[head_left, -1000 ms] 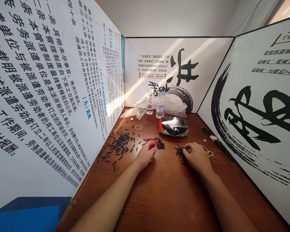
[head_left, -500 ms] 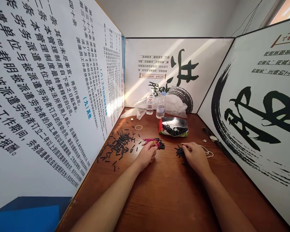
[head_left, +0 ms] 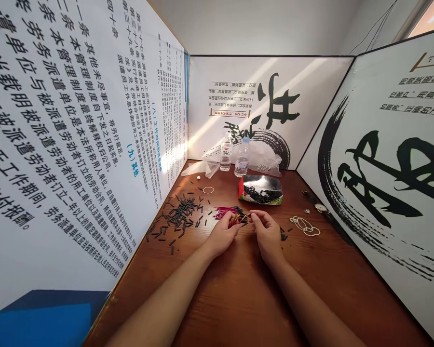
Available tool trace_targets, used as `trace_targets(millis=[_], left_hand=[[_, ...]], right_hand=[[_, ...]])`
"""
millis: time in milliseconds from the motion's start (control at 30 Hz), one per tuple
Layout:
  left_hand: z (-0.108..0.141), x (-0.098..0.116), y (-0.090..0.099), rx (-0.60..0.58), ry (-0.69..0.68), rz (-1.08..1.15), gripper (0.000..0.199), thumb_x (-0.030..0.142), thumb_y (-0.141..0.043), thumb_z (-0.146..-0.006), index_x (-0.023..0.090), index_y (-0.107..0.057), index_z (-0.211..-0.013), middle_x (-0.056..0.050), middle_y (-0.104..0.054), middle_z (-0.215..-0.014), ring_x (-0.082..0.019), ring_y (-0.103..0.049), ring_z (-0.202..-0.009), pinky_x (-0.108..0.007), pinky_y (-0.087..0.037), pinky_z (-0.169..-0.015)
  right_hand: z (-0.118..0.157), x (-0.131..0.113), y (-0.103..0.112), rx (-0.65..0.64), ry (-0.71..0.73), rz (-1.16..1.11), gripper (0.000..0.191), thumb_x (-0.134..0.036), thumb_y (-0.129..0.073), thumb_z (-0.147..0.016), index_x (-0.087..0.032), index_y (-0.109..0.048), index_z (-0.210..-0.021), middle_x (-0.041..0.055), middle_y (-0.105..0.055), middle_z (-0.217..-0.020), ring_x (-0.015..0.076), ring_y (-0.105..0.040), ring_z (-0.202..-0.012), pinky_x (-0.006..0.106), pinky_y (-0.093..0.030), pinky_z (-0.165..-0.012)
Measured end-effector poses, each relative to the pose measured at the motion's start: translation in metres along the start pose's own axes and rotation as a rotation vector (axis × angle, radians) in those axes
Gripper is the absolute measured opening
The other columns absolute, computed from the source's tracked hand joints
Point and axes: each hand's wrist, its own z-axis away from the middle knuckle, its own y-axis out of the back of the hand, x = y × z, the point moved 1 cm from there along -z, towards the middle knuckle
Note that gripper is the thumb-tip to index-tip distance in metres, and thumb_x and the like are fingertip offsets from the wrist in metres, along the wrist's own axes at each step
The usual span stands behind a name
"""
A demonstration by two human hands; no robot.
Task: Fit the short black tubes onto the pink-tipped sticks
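My left hand [head_left: 221, 237] is closed round several thin sticks with gold-coloured tips [head_left: 243, 220], which point to the right. The thumb and forefinger of my right hand [head_left: 267, 237] pinch a small dark piece, apparently a short black tube, close to those tips. Fingers hide most of it. Just beyond my left hand lies a row of thin pink-and-black sticks [head_left: 222, 211] on the table. A few short black tubes [head_left: 283, 235] rest right of my right hand, partly hidden by it.
A heap of black tubes [head_left: 181, 214] spreads over the left side. Behind are an open box [head_left: 260, 196] of black tubes, two water bottles [head_left: 241, 161] and plastic bags [head_left: 200, 168]. White rubber bands [head_left: 305, 226] and a wristwatch [head_left: 321, 208] lie right. Printed panels [head_left: 321, 144] enclose the table.
My right hand has moved left from the small pile of black tubes to the gold tips at my left hand. The rubber bands it partly covered now show fully.
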Motion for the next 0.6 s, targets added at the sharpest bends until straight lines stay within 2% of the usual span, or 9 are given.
trace_targets(millis=[200,600], left_hand=[[-0.003,-0.003,0.003,0.193,-0.121,-0.063,0.008,0.018,-0.049,-0.080,0.018,-0.042,-0.077,0.003,-0.043,-0.072,-0.010,-0.038,-0.067,-0.022,-0.033,-0.063],[-0.004,-0.008,0.005,0.236,-0.135,-0.092,0.009,0.017,-0.048,-0.082,0.019,-0.042,-0.076,0.003,-0.045,-0.073,-0.011,-0.040,-0.068,-0.022,-0.034,-0.065]], right_hand=[[-0.007,0.002,-0.030,0.033,0.085,-0.016,0.027,-0.041,-0.063,-0.078,-0.016,-0.065,-0.088,0.0049,-0.066,-0.081,0.0168,-0.060,-0.076,0.030,-0.050,-0.071],[-0.008,0.004,-0.027,0.017,0.064,-0.014,0.027,-0.041,-0.063,-0.077,-0.017,-0.063,-0.087,0.0046,-0.066,-0.080,0.0164,-0.060,-0.073,0.030,-0.050,-0.069]])
